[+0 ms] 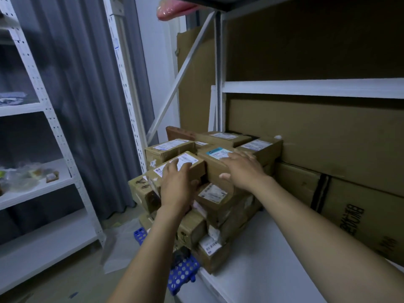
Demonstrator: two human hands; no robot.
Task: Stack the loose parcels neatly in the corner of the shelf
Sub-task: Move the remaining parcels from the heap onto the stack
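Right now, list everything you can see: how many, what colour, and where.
Brown cardboard parcels with white labels: a dozen or so, brown, piled in the shelf corner.
Small brown labelled parcel: one, brown, top front of the pile.
Blue-labelled brown parcel: one, brown, right of it.
Large flat cardboard cartons: at least three, brown, along the shelf's back.
White metal shelf: one, white, under the pile.
Grey curtain: one, grey, left background.
Blue perforated plastic crate: one or two, blue, floor below.
Left hand: one, fingers grip the small parcel.
Right hand: one, flat on the blue-labelled parcel.
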